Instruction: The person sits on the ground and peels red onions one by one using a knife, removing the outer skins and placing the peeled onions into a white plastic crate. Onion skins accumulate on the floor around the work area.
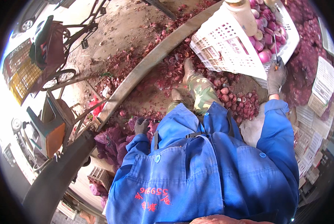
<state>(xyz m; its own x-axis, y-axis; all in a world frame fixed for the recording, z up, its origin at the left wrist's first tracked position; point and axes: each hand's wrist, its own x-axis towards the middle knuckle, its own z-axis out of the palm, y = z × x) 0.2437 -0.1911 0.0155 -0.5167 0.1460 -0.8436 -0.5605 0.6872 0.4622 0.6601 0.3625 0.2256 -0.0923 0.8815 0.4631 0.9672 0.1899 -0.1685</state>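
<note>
In my gloved right hand [277, 75] is a knife [275, 47] with a thin blade and some orange on its handle. Its blade reaches over peeled red onions [268, 30] in a white plastic crate [228, 53]. A pale cylindrical container [242, 18] stands at the crate, partly cut off by the picture's top. Low on the other side, my gloved left hand [141, 126] is beside purple mesh bags [111, 142]. Its fingers look partly curled, and whether they touch or hold anything is unclear. Unpeeled red onions [239, 102] lie heaped below the crate.
Onion skins [169, 67] litter the ground around my boots. A long wooden beam [155, 61] crosses diagonally to my left. Beyond it are a chair [50, 126] and a cart with wheels [59, 78] carrying a yellow crate [25, 81]. White crates [322, 81] and filled purple mesh sacks [304, 61] line the right.
</note>
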